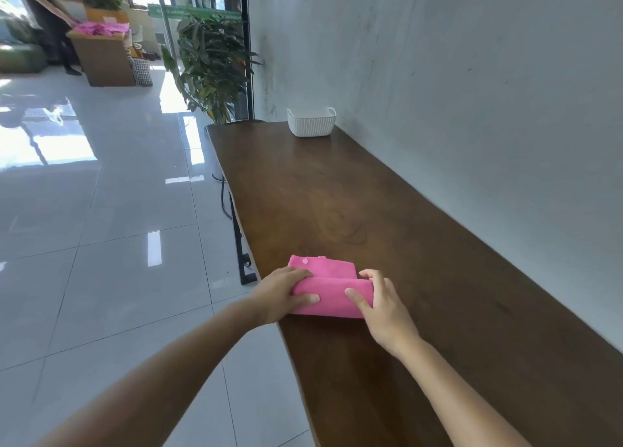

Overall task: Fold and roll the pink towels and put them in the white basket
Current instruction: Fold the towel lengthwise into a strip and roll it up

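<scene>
Dark wooden table (371, 193) runs along a pale wall (472, 76). On it lies the pink towel (332, 300), partly rolled, with a flat flap just beyond the roll. The left hand (281, 293) grips the roll's left end, thumb on the near face and fingers curled over the top. The right hand (382, 306) grips the right end likewise. The white basket (312, 123) stands well beyond the fingertips, against the wall.

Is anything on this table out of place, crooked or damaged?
Nothing looks damaged or spilled. The pink cloth towel, half rolled and gripped by the left hand and right hand, lies near the left edge of the dark brown wooden table. The white ribbed plastic basket stands upright.
</scene>
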Tool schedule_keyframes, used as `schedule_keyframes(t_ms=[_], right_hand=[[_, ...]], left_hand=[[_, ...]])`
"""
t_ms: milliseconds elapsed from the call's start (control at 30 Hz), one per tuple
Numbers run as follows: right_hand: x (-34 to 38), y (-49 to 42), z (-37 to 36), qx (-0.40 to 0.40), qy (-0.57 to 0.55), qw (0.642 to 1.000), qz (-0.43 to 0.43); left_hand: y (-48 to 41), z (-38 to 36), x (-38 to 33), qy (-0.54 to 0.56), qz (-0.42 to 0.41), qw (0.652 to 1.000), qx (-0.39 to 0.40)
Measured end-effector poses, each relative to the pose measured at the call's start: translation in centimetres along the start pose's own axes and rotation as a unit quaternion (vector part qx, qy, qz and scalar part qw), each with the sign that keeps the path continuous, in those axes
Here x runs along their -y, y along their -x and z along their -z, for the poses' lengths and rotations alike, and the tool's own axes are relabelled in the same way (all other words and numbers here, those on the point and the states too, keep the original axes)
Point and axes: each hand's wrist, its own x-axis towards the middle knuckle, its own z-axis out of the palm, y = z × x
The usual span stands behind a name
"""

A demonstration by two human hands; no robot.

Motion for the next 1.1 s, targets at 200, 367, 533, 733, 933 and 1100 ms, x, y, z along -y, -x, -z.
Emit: schedule_keyframes(t_ms=[200, 367, 533, 733, 933, 1100], right_hand=[[0.1, -0.4, -0.1, -0.02, 0.041, 0.998, 0.035], [0.6, -3.4, 0.6, 0.01, -0.001, 1.0, -0.006], [1.2, -6.7, 0.7, 0.047, -0.011, 0.998, -0.049], [1.2, -9.9, 0.4, 0.089, -0.05, 0.988, -0.117], [2.3, -11.0, -0.4, 0.022, -0.004, 0.99, -0.138], [0.5, -10.3, -0.9, -0.04, -0.077, 0.995, -0.048]], left_hand=[[-1.5, 1.9, -1.4, -0.043, 0.081, 0.995, 0.045], [-2.3, 1.7, -1.5, -0.048, 0.049, 0.996, -0.063], [-2.5, -0.6, -1.8, -0.121, -0.101, 0.95, -0.27], [-3.2, -1.9, 0.0, -0.253, -0.172, 0.922, -0.238], [-5.4, -1.3, 1.6, -0.261, -0.19, 0.919, -0.224], [-7.6, 1.7, 1.6, -0.189, -0.146, 0.963, -0.123]])
